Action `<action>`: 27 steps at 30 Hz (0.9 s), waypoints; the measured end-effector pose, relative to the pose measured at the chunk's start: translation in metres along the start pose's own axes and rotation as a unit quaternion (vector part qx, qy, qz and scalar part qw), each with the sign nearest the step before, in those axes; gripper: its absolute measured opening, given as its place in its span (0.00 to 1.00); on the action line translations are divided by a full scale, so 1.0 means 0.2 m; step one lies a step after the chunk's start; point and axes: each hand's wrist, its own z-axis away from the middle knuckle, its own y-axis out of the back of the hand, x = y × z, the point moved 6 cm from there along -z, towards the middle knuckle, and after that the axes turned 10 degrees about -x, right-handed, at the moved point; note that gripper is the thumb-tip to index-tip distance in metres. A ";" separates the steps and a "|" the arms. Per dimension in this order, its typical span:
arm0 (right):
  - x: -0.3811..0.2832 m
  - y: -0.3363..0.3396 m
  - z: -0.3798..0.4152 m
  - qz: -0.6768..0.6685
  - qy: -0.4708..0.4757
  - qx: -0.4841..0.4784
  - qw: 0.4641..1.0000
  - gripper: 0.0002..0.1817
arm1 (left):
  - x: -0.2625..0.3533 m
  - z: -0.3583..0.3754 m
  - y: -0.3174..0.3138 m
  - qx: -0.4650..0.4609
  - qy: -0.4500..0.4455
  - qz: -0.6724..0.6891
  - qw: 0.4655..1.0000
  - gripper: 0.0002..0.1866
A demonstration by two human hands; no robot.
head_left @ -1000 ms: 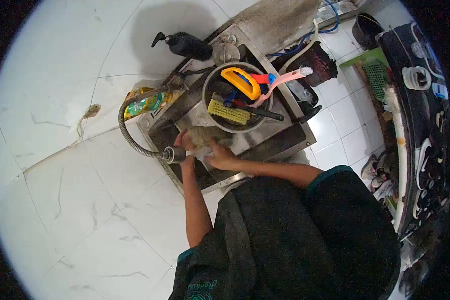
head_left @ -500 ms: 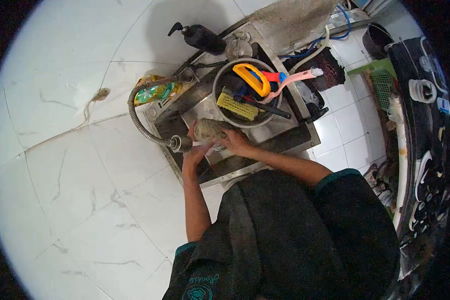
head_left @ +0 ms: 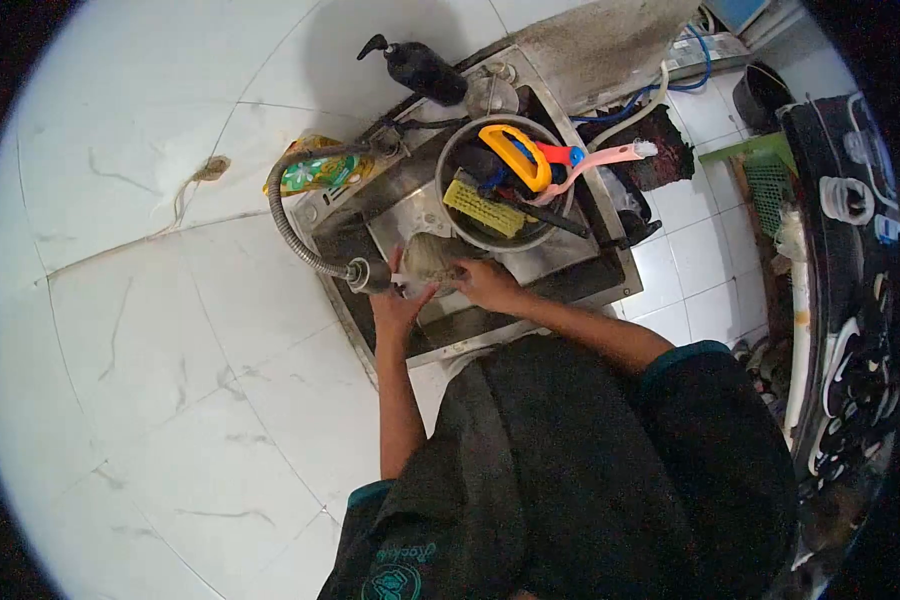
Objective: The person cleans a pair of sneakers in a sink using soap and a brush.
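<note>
A greyish-beige, soft-looking item (head_left: 430, 256) is held between both hands over the steel sink (head_left: 400, 215); its kind I cannot make out. My left hand (head_left: 398, 305) is at its near left side, fingers closed against it, right by the spray head (head_left: 368, 276) of the flexible metal tap hose (head_left: 288, 222). Water runs from the spray head onto my left fingers and the item. On the right side, my right hand (head_left: 488, 284) grips the item with bent fingers. Parts of both hands' fingertips are hidden.
Just beyond my hands, a round metal basin (head_left: 441, 190) holds a yellow brush (head_left: 482, 208), an orange-handled brush (head_left: 515, 155) and a pink-handled brush (head_left: 610, 156). A black pump bottle (head_left: 422, 72) and a yellow-green pouch (head_left: 315, 172) stand along the sink's back edge.
The view has shifted slightly, so the sink sits a little lower and further right. Both hands keep hold of the item, which now looks more upright and compact.
</note>
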 end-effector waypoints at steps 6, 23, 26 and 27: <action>0.08 -0.06 -0.05 0.043 -0.003 -0.014 0.999 0.26 | 0.03 -0.03 -0.01 -0.074 0.079 -0.068 0.992 0.49; 0.20 -0.19 -0.09 -0.443 -0.213 -0.055 0.869 0.49 | 0.05 0.10 -0.04 0.020 -0.126 -0.018 0.992 0.36; 0.23 -0.22 -0.14 -0.455 -0.206 -0.066 0.864 0.46 | 0.05 0.12 -0.02 0.021 -0.017 0.037 0.999 0.32; 0.27 -0.25 -0.17 -0.474 -0.188 -0.089 0.856 0.45 | 0.00 0.13 -0.03 0.009 0.001 0.040 0.999 0.31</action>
